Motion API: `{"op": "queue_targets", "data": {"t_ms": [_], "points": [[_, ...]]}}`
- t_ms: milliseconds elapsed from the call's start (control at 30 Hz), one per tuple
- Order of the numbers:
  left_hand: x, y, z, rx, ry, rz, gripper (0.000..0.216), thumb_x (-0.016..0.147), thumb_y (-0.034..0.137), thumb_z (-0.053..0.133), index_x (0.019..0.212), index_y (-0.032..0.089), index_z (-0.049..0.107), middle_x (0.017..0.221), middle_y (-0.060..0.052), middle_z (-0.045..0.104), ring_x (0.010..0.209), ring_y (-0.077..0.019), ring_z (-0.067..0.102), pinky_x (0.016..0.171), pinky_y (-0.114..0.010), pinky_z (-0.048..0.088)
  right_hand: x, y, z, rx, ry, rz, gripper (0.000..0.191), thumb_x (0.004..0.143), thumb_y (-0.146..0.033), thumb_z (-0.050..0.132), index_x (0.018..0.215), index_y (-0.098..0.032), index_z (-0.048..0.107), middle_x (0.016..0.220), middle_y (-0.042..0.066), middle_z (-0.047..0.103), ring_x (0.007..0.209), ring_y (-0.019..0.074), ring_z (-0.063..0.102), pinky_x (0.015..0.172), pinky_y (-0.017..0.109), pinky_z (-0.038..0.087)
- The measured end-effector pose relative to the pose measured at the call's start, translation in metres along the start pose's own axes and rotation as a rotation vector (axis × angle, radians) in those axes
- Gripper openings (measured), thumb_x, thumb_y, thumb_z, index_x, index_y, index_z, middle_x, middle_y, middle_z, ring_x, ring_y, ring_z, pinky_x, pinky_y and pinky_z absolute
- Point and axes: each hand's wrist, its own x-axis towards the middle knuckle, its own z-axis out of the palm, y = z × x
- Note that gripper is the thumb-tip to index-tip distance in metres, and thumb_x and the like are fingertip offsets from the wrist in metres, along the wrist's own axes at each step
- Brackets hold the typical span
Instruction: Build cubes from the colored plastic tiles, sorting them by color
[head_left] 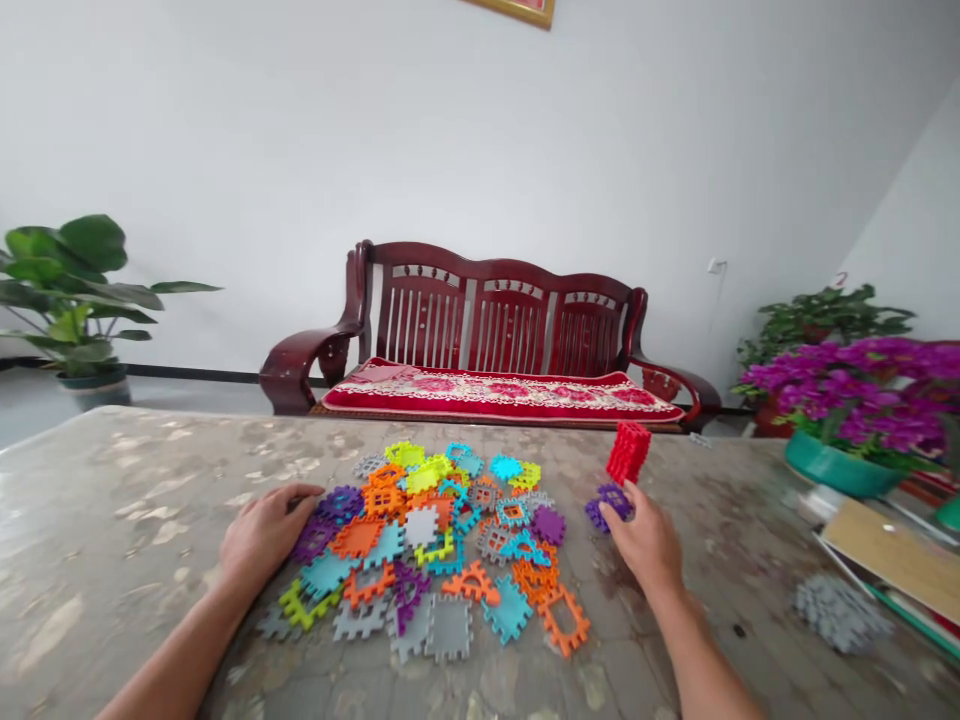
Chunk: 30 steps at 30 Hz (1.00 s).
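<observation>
Toothed plastic building tiles in orange, blue, purple, grey and lime lie in a loose pile (448, 611) on the table. My right hand (646, 535) grips a purple building tile (608, 505) with thumb and fingers, right of the pile. Just behind it stands an upright red stack of tiles (628, 452). My left hand (266, 530) rests at the pile's left edge, thumb and fingers apart, beside several purple tiles (341, 503). I cannot tell whether its fingertips touch them. A single purple tile (548, 525) lies at the pile's right side.
Grey tiles (841, 612) sit heaped on the table's right side, near a box with papers (900, 560). Purple flowers stand in a green pot (836, 464) behind the box. Beyond the patterned tabletop (150, 480) is a wooden bench (502, 300) with a red cushion.
</observation>
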Motion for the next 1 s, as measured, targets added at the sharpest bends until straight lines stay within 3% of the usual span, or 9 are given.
{"op": "queue_targets", "data": {"t_ms": [600,833,900,1000], "points": [[0.004,-0.005,0.003,0.015,-0.025,0.002,0.036,0.082,0.047,0.047,0.102,0.03,0.073,0.113,-0.005,0.072,0.108,-0.0303,0.062,0.088,-0.038,0.048,-0.008,0.007,0.015,-0.159,-0.065,-0.077,0.066,0.077,-0.045,0.058,0.135,-0.016,0.047,0.099,0.012,0.071,0.084,0.028,0.067,0.069,0.036,0.049],[-0.006,0.011,-0.001,0.039,-0.004,0.075,0.04,0.085,0.051,0.043,0.099,0.031,0.074,0.115,-0.003,0.071,0.109,-0.028,0.06,0.099,-0.038,0.041,-0.005,0.013,0.022,-0.148,-0.089,-0.065,0.066,0.079,-0.049,0.054,0.135,-0.015,0.047,0.094,0.014,0.071,0.078,0.0298,0.067,0.067,0.039,0.049],[-0.009,0.015,-0.002,0.057,-0.007,0.086,0.041,0.082,0.056,0.047,0.101,0.032,0.074,0.116,-0.005,0.069,0.111,-0.0286,0.058,0.101,-0.039,0.039,-0.005,0.013,0.022,-0.176,-0.063,-0.067,0.07,0.078,-0.056,0.054,0.134,-0.014,0.049,0.099,0.017,0.07,0.079,0.033,0.066,0.066,0.043,0.048],[-0.011,0.018,-0.003,0.06,-0.008,0.086,0.047,0.075,0.061,0.056,0.105,0.029,0.073,0.118,-0.008,0.067,0.112,-0.0303,0.057,0.101,-0.04,0.039,-0.006,0.007,0.02,-0.163,0.11,-0.099,0.064,0.082,-0.055,0.048,0.131,-0.014,0.052,0.103,0.018,0.068,0.087,0.0355,0.062,0.072,0.047,0.047]]}}
